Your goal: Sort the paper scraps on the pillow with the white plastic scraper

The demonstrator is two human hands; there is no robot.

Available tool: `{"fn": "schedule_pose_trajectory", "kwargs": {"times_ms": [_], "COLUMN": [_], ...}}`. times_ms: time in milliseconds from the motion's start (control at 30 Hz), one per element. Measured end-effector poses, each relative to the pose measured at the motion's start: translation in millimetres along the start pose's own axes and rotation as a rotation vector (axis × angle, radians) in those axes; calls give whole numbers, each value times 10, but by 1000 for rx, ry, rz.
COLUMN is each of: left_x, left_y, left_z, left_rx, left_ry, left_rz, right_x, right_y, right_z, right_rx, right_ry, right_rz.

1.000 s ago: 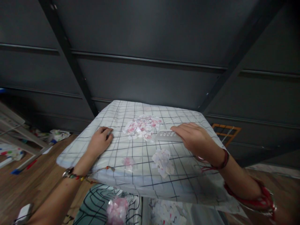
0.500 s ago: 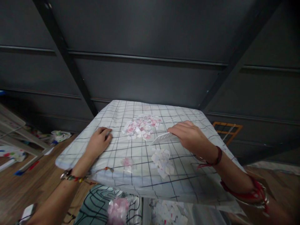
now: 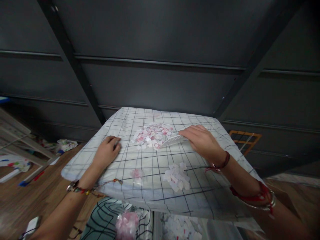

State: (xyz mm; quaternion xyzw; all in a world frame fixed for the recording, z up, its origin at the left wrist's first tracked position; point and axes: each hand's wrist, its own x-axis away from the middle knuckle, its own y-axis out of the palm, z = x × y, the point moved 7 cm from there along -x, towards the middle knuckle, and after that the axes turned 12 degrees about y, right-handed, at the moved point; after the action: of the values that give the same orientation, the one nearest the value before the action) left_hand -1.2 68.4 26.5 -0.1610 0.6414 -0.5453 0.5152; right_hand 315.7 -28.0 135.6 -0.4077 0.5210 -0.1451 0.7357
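My right hand [image 3: 203,140] grips a thin white flat scraper [image 3: 172,140] with a slotted or ribbed face. The scraper's tip touches the right edge of a large heap of white and pink paper scraps [image 3: 151,134]. On the left of the checked tablecloth [image 3: 147,161] rests my left hand [image 3: 108,150], thumb and index finger slightly apart, with nothing clearly in it. Nearer to me lies a smaller pile of white scraps [image 3: 177,177]. A clear plastic packet with pink bits [image 3: 137,174] sits to its left.
Below the table's front edge are a bin of paper scraps [image 3: 182,228] and a bag of pink material [image 3: 127,225] on patterned cloth. A dark panelled wall [image 3: 160,86] stands behind the table. A metal ladder-like frame [image 3: 27,143] is at left, a wooden frame [image 3: 246,141] at right.
My right hand has moved the scraper slightly away from me, up to the large heap's edge. The smaller pile now spreads wider to the right. My left hand stays in place.
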Motion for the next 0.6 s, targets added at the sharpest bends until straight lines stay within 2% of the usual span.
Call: {"fn": "schedule_pose_trajectory", "kwargs": {"times_ms": [167,400,600], "left_x": [-5,-10,-11], "left_y": [4,4,-8], "left_z": [2,10,21], "left_rx": [4,1,8], "left_ry": [5,10,-2], "left_rz": [2,4,-10], "right_x": [14,57,2], "right_y": [11,-110,19], "right_z": [-41,17,-55], "right_rx": [38,48,77], "right_ry": [-41,-1,-35], "right_rz": [-17,-9,-56]}}
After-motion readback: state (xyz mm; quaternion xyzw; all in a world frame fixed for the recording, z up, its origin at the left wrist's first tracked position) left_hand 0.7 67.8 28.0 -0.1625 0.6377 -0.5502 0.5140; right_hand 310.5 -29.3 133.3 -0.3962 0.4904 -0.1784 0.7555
